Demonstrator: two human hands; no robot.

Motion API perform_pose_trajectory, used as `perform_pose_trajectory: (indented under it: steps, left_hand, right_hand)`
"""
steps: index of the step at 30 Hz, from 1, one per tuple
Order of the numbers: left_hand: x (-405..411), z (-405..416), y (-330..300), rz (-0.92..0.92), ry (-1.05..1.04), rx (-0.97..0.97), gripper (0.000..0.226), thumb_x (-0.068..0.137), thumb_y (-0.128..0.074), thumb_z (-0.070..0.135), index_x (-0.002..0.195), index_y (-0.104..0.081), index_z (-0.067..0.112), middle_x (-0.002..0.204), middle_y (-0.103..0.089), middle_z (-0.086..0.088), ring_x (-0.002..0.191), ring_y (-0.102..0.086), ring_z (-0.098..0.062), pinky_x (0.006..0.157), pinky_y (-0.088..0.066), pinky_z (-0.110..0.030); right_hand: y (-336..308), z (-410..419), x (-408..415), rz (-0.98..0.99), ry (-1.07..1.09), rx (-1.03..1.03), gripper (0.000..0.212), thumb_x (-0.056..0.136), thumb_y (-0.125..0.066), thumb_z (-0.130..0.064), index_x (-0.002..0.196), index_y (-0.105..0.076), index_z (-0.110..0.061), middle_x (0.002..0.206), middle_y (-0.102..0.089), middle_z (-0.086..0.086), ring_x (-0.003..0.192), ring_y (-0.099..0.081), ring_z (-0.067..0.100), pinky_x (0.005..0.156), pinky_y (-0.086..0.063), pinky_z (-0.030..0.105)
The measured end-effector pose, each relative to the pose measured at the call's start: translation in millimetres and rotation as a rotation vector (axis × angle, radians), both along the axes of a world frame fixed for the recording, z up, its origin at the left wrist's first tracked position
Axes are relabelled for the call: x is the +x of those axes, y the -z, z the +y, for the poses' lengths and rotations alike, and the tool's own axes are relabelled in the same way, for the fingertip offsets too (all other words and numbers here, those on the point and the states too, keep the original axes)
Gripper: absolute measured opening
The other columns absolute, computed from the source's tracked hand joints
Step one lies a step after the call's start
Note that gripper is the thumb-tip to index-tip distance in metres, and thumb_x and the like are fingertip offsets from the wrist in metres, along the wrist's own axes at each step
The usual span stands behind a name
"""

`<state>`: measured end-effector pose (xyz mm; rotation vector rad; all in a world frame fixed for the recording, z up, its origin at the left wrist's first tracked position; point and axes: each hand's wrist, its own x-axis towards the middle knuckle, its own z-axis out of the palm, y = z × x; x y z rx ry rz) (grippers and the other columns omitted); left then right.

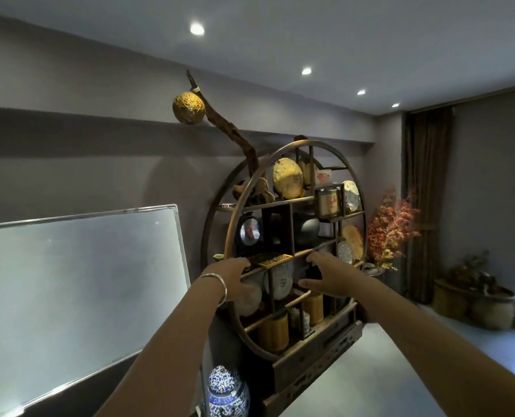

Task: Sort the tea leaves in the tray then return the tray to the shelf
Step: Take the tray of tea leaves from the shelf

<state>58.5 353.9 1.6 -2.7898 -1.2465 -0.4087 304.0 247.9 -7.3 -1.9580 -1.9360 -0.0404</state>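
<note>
A small dark rectangular tray [272, 259] with tea leaves in it rests on a middle board of the round wooden display shelf [307, 143]. My left hand [235, 276], with a silver bangle on the wrist, touches the tray's left end with its fingertips. My right hand [331, 276] is spread open just right of the tray, below the shelf board, apart from the tray. Whether the left fingers grip the tray or only rest against it is unclear.
The shelf holds tea cakes [287, 182], a framed picture [328, 201], a dark teapot [307, 233] and bamboo canisters [274, 332]. A blue-and-white jar [227, 392] stands at its foot. A whiteboard [78, 284] is at left; dried flowers [391, 230] and baskets [475, 299] at right.
</note>
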Motion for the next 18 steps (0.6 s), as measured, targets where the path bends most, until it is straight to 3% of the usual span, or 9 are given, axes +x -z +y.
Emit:
perform_pose_trajectory:
  steps: [4,9,12,18]
  left_hand:
    - [28,70,14,0.011,-0.008,0.009,0.053,0.078,-0.061,0.049,0.124,-0.049,0.026,0.121,-0.057,0.0,0.102,-0.057,-0.023,0.078,-0.047,-0.032]
    - [78,164,25,0.031,0.003,-0.02,0.059,0.078,-0.059,0.051,0.129,-0.044,0.026,0.122,-0.055,0.001,0.107,-0.054,-0.02,0.086,-0.048,-0.036]
    - [122,227,23,0.02,0.0,-0.034,0.067,0.076,-0.058,0.053,0.135,-0.04,0.026,0.126,-0.053,0.002,0.109,-0.054,-0.019,0.088,-0.048,-0.037]
    - [206,343,18,0.013,-0.006,-0.033,0.071,0.078,-0.059,0.054,0.139,-0.036,0.028,0.134,-0.05,0.0,0.117,-0.051,-0.022,0.091,-0.046,-0.036]
  right_hand:
    - [10,62,33,-0.015,0.026,0.013,0.062,0.082,-0.059,-0.058,0.13,-0.042,-0.022,0.129,-0.048,0.004,0.113,-0.051,0.021,0.092,-0.048,0.038]
    - [19,147,85,-0.072,0.05,0.019,0.056,0.081,-0.057,-0.06,0.123,-0.043,-0.025,0.117,-0.052,0.004,0.098,-0.051,0.015,0.078,-0.047,0.03]
    - [20,206,125,-0.079,0.054,0.037,0.063,0.081,-0.056,-0.06,0.13,-0.04,-0.023,0.122,-0.052,0.005,0.106,-0.052,0.02,0.086,-0.049,0.036]
    - [9,319,203,-0.086,0.087,0.028,0.071,0.081,-0.057,-0.061,0.135,-0.038,-0.019,0.13,-0.048,0.008,0.115,-0.05,0.023,0.09,-0.047,0.035]
